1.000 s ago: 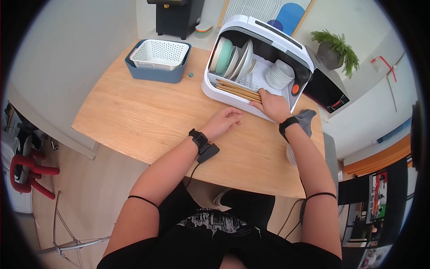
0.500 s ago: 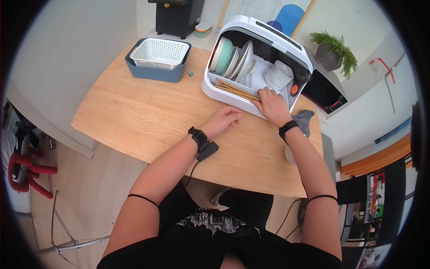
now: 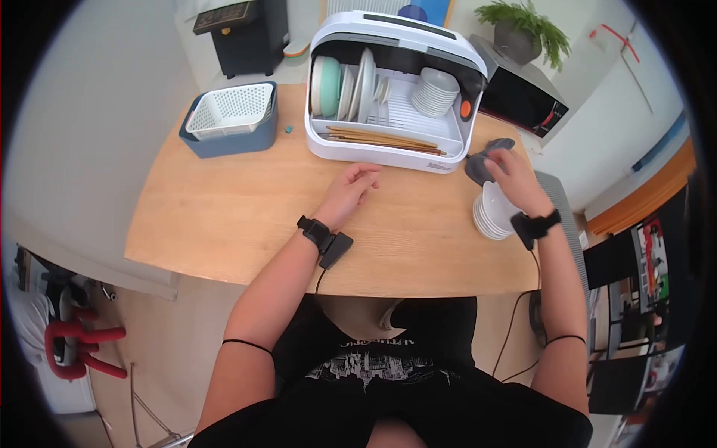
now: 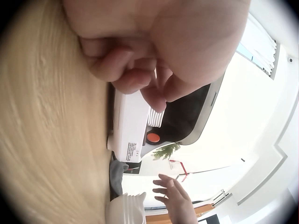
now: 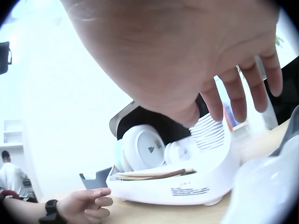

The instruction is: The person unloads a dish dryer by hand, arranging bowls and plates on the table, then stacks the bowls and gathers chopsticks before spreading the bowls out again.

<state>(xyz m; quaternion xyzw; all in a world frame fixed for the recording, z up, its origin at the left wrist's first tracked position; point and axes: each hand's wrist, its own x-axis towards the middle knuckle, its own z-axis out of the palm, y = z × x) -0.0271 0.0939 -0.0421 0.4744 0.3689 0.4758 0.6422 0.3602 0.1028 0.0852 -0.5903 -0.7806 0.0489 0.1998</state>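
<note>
My right hand [image 3: 517,181] hovers over a stack of white bowls [image 3: 491,213] at the table's right side. Its fingers are spread and hold nothing, as the right wrist view also shows. Beside the bowls lies a crumpled grey cloth [image 3: 478,170]. My left hand [image 3: 348,196] rests near the table's middle, fingers loosely curled around nothing. In front of it stands a white dish cabinet [image 3: 388,155] with its lid up. Wooden chopsticks [image 3: 385,140] lie in its front tray. Plates [image 3: 365,86] stand upright behind them, and small stacked dishes [image 3: 435,93] sit at its right.
A blue basin [image 3: 254,140] with a white perforated basket [image 3: 231,110] inside stands at the table's back left. A small teal object [image 3: 289,129] lies between basin and cabinet. Behind the cabinet's right side is a black microwave [image 3: 526,97] with a potted plant [image 3: 515,41] on top.
My right hand has let go of the chopsticks, leaving them in the tray, and has moved right to above the bowls. The head view has turned right. My left hand stays loosely curled on the table.
</note>
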